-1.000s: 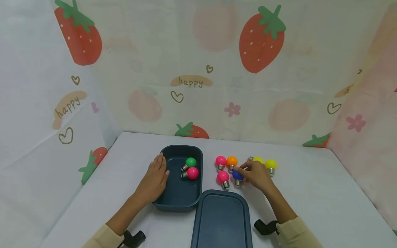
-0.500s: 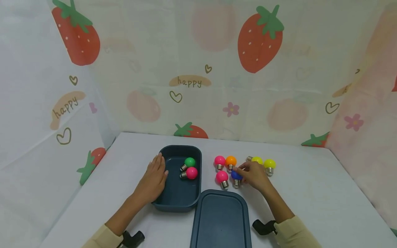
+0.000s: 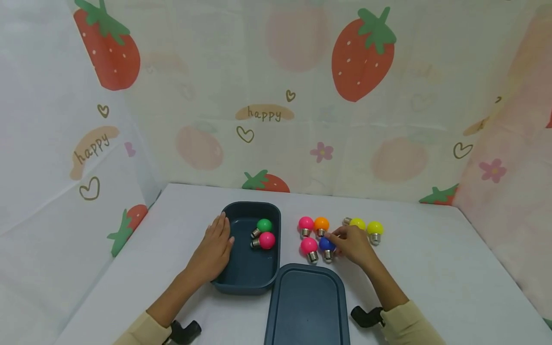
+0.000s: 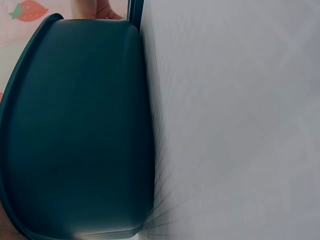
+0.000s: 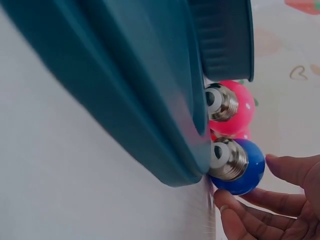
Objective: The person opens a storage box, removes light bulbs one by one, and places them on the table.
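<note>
The blue light bulb (image 5: 255, 167) has a smooth, glossy, plastic-looking globe and a shiny, ridged metal screw base (image 5: 236, 162). The storage box (image 4: 80, 125) and lid (image 3: 306, 306) are smooth plastic with a satin sheen. The printed backdrop (image 3: 276, 62) is matt, creased sheeting. The white table covering (image 3: 431, 268) is matt, possibly cloth, though too blurred to be sure.

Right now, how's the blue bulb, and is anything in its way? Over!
Left fingers: against box, left side. Right fingers: at blue bulb, grip unclear. Blue bulb: outside box, near pink bulb between.
</note>
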`<state>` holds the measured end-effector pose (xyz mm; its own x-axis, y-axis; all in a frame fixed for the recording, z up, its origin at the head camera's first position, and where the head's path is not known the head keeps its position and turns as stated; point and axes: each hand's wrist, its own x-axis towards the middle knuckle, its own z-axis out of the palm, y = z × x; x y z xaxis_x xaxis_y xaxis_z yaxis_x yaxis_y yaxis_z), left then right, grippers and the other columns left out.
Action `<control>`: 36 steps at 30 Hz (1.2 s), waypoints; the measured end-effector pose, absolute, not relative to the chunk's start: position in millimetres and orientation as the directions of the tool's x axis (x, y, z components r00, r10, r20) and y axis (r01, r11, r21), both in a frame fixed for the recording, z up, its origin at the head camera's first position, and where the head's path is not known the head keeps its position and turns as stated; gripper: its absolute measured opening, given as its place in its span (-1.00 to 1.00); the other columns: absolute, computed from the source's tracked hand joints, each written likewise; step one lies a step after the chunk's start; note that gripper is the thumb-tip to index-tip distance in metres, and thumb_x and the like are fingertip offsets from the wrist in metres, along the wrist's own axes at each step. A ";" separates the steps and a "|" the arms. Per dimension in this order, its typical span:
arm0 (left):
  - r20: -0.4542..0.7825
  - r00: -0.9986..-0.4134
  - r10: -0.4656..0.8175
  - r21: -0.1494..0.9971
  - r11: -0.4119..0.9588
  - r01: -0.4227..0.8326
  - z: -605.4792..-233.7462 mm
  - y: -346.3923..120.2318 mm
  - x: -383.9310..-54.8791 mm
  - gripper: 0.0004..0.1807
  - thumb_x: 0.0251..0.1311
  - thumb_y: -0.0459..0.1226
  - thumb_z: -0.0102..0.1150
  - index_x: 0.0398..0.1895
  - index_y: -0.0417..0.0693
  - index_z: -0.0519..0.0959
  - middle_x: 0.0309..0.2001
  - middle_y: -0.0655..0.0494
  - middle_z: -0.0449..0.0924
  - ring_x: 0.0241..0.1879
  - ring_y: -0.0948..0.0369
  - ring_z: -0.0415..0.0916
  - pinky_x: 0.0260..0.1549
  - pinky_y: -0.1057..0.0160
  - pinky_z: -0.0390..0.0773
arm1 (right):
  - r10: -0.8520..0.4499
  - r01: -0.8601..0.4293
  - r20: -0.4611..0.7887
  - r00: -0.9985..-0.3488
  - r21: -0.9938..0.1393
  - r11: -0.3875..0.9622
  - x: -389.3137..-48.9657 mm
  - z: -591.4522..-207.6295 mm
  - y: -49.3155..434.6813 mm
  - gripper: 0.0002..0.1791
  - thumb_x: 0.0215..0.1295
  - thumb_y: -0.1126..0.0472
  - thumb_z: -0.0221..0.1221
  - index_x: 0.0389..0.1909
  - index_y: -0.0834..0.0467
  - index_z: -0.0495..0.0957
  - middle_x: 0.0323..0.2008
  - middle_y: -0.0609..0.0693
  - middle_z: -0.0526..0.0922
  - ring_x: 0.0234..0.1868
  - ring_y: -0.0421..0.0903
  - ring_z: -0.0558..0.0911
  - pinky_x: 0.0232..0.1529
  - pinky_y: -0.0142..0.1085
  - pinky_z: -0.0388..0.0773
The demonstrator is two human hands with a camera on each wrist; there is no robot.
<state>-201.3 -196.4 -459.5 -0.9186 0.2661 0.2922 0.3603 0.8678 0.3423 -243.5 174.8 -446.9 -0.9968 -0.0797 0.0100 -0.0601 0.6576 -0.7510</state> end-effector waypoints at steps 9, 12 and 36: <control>0.288 -0.920 0.265 0.339 0.870 0.357 -460.8 -196.2 -202.8 -0.35 0.58 -0.23 -0.11 0.50 -0.52 0.04 0.58 -0.34 -0.13 0.57 -0.19 -0.16 0.47 -0.22 -0.03 | -0.065 -0.087 0.058 -0.996 -0.706 0.703 -243.5 -435.4 185.1 -0.56 0.43 0.02 0.24 -0.01 0.36 0.67 -0.23 0.22 0.74 -0.48 -0.02 0.70 -0.39 -0.29 0.67; 0.289 -0.920 0.266 0.337 0.871 0.358 -461.0 -196.1 -202.9 -0.35 0.58 -0.23 -0.11 0.50 -0.53 0.04 0.58 -0.34 -0.13 0.57 -0.20 -0.15 0.47 -0.22 -0.03 | -0.071 -0.119 0.099 -0.993 -0.694 0.710 -241.4 -427.7 190.3 -0.53 0.45 0.03 0.22 0.03 0.39 0.65 -0.06 0.33 0.71 -0.45 0.01 0.73 -0.38 -0.26 0.69; 0.300 -0.915 0.269 0.336 0.868 0.366 -459.2 -197.1 -202.0 -0.35 0.58 -0.23 -0.10 0.49 -0.54 0.06 0.57 -0.36 -0.10 0.57 -0.21 -0.14 0.46 -0.24 0.00 | -0.168 -0.248 0.182 -0.969 -0.716 0.653 -222.6 -401.6 169.5 -0.65 0.45 0.06 0.22 0.02 0.25 0.70 -0.11 0.15 0.76 -0.29 0.02 0.74 -0.30 -0.17 0.73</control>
<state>-202.0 -197.1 -459.2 -0.9152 0.2694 0.2998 0.3656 0.8680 0.3360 -222.6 169.5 -401.6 -0.9689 -0.1681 0.1818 -0.2476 0.6527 -0.7160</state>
